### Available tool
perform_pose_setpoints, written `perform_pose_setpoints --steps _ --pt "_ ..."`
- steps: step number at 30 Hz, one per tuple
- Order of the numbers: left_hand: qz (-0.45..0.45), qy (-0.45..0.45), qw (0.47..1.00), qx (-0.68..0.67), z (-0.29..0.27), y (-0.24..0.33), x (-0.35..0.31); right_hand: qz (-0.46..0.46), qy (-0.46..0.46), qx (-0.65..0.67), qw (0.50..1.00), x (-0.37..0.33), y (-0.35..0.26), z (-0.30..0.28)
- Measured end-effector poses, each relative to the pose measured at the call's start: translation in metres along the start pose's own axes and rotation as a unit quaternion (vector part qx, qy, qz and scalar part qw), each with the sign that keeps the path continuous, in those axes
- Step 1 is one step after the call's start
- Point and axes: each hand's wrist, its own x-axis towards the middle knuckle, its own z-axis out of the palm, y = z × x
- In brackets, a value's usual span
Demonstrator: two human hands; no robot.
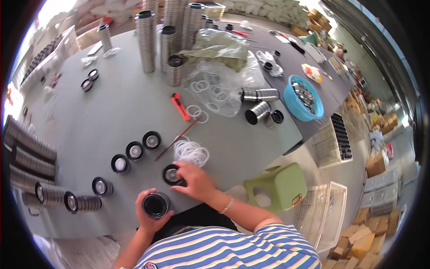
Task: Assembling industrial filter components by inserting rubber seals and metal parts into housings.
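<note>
My left hand [147, 224] is wrapped round a dark, round, cup-like container [155, 205] near the table's front edge, its black inside facing up. Just to the right and farther in, my right hand [198, 183] grips a black round cap with a pale centre [170, 174] by its right side. Beyond that hand lies a heap of white rings [193, 153], with a thin brown stick [178, 138] beside it. Three similar black caps [135, 151] form a slanting row to the left. A short metal cylinder with a black rim [102, 186] stands nearer the left edge.
Stacked metal cylinders [145, 42] rise at the back, beside a clear plastic bag [215, 89]. A red utility knife [180, 106] lies mid-table. To the right are a blue basin [290, 96] of metal parts and a green stool [286, 186]. More stacks [83, 202] lie left.
</note>
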Motion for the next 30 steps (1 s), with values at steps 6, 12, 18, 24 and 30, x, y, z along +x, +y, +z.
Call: perform_pose_setpoints --steps 6,12,18,24,30 --pt "-0.013 0.02 1.0 0.01 0.002 -0.006 -0.006 -0.13 -0.095 0.092 0.983 0.079 -0.013 0.023" --pt "-0.007 0.025 1.0 0.004 0.003 -0.005 -0.009 -0.154 0.38 -0.067 0.91 0.075 0.089 -0.139" --pt "-0.007 0.012 1.0 0.014 0.003 -0.003 -0.005 0.161 0.523 -0.465 0.696 -0.059 0.264 -0.341" --pt "-0.002 0.004 0.999 0.032 0.0 -0.005 -0.005 0.287 0.288 -0.545 0.733 -0.064 0.301 -0.42" --pt "0.003 0.019 1.0 0.007 0.006 -0.002 -0.003 0.05 0.305 -0.46 0.832 -0.044 0.269 -0.378"
